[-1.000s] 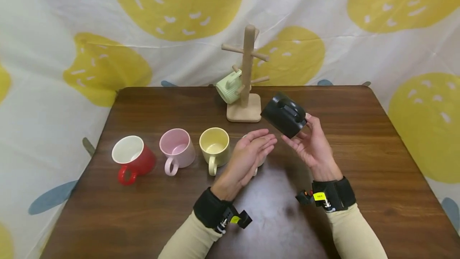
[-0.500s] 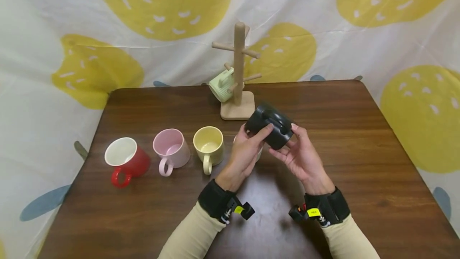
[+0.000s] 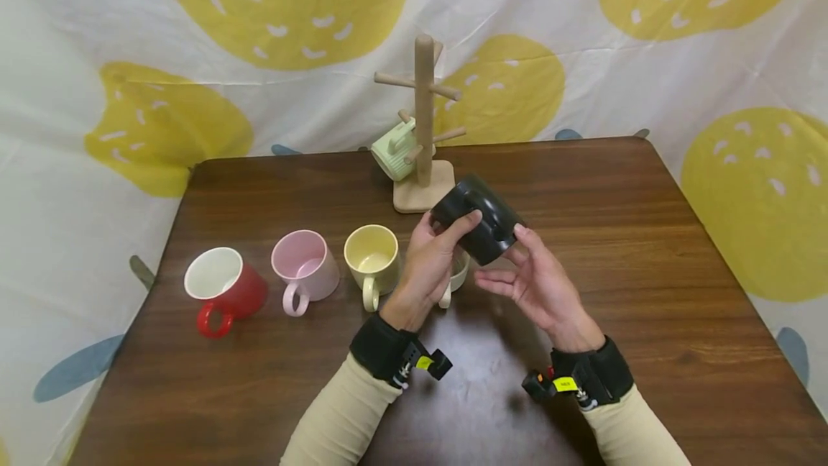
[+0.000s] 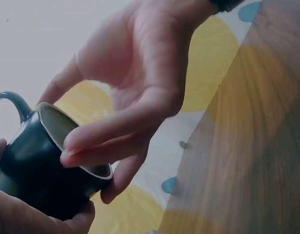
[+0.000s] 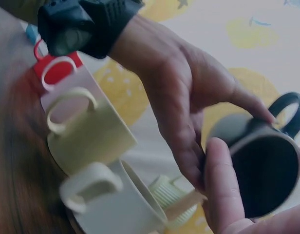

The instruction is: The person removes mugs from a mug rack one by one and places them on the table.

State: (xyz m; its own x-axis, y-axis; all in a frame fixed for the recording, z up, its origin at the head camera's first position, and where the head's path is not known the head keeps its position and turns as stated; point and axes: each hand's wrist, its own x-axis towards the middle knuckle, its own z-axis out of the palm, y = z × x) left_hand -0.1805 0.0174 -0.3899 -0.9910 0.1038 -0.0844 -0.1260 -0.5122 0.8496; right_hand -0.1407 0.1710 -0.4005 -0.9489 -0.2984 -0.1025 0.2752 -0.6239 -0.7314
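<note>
A black mug (image 3: 479, 196) is held tilted above the table, in front of the mug tree. My left hand (image 3: 423, 268) grips its body, thumb pressed beside the handle and fingers around the far side. The mug's mouth faces my right hand (image 3: 546, 293), whose thumb meets the rim near the handle while a finger lies against the opposite side, pinching it lightly. The other right fingers extend past the mug. Both hands also show around the mug in the left wrist view. A white mug (image 3: 459, 272) stands below, partly hidden by my left hand.
Yellow (image 3: 374, 254), pink and red mugs stand in a row to the left, handles toward me. Behind the hands, the wooden mug tree (image 3: 423, 113) carries a pale green ribbed mug (image 3: 391, 153) on a lower peg. A lemon-print cloth hangs behind the table.
My left hand has come from beside the black mug to grip it. The mug moved left and toward me. Some right-hand fingers have spread away from it. The camera view shifted slightly.
</note>
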